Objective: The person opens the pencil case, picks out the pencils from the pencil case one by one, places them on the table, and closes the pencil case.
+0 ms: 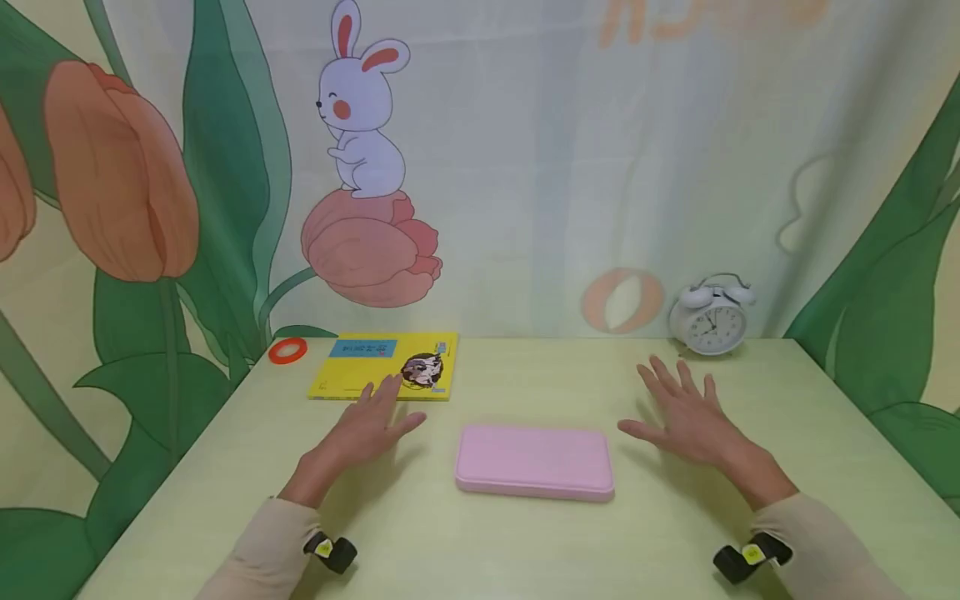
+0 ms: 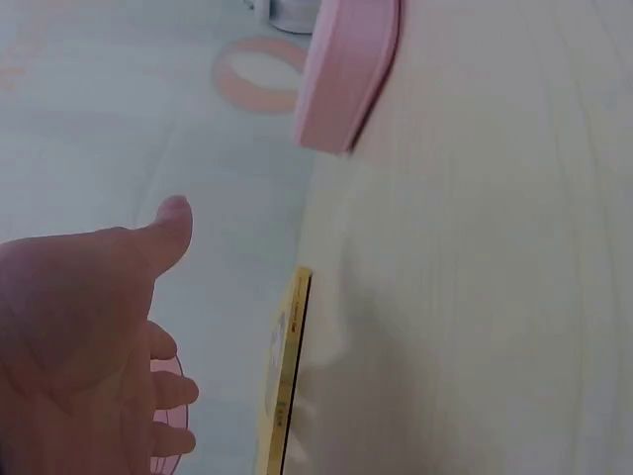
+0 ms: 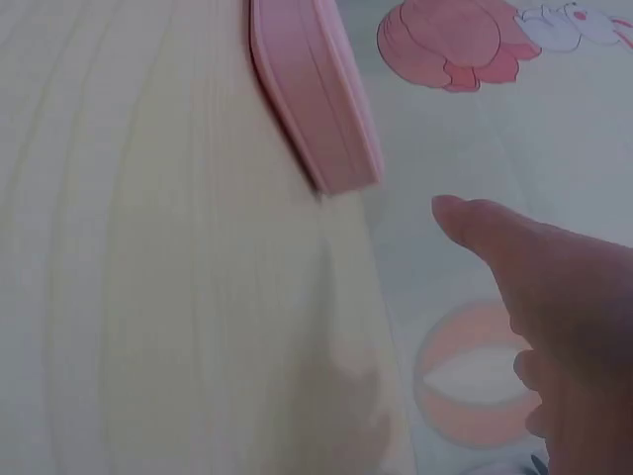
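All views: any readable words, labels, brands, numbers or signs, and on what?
Nothing legible.
Yellow rectangular book: cover and spine print too small.
White round alarm clock: numbers too small.
White fabric backdrop: orange lettering, cropped, blurred.
Yellow labels on black wristbands: unreadable.
Pink rectangular case: none visible.

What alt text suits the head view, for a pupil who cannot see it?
A person's left hand and right hand hover, both spread, on either side of a pink case on a table. Toward the back are an orange ring and yellow book at left and a white alarm clock at right, before a backdrop printed with a rabbit and tulips.
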A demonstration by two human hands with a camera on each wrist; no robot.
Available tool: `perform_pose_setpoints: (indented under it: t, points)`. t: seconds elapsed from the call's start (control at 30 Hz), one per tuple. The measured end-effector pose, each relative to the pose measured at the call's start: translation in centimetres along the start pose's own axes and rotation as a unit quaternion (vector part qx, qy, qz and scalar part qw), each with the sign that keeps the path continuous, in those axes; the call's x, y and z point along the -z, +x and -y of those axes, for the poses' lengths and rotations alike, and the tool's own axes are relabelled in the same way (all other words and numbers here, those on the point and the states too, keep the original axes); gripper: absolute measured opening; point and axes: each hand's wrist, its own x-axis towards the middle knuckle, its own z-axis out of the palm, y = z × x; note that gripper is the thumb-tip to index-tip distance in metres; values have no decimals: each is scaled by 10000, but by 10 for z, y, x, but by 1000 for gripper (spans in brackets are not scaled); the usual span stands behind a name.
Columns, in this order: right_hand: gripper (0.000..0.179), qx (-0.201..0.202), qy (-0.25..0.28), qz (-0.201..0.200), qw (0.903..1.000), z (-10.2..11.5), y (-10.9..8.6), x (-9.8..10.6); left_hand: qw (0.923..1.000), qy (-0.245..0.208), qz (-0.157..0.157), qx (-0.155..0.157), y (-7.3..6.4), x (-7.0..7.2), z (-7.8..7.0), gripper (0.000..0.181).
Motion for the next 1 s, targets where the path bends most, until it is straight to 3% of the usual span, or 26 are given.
perform_pose_setpoints:
  t: [0.13, 0.27, 0.37, 0.5, 0.6, 0.73, 1.0]
  points:
    - [102, 249, 406, 43, 9989, 12, -1, -2, 9970, -739, 78, -229, -2, -3, -10, 97]
    - [106, 575, 1005, 176, 9931, 25, 0, -6, 9873, -1401, 187, -720, -4, -8, -22, 94]
    - [108, 754, 1490, 403, 9851, 36, -1, -8, 9757, -1859, 401, -1086, -7, -11, -32, 88]
    - [108, 985, 1725, 625, 9781, 45, -2, -9, 9543, -2418, 829, -1545, -7, -16, -44, 84]
    - [107, 1243, 1802, 739, 9729, 52, -1, -12, 9455, -2462, 1025, -1868, -8, -19, -48, 85]
    - [105, 1475, 1797, 1013, 9673, 58, 1, -15, 9429, -2246, 1122, -2188, -8, -26, -52, 87]
    - [103, 1713, 1845, 1313, 9588, 67, 6, -25, 9540, -1611, 1128, -2264, -4, -41, -59, 104]
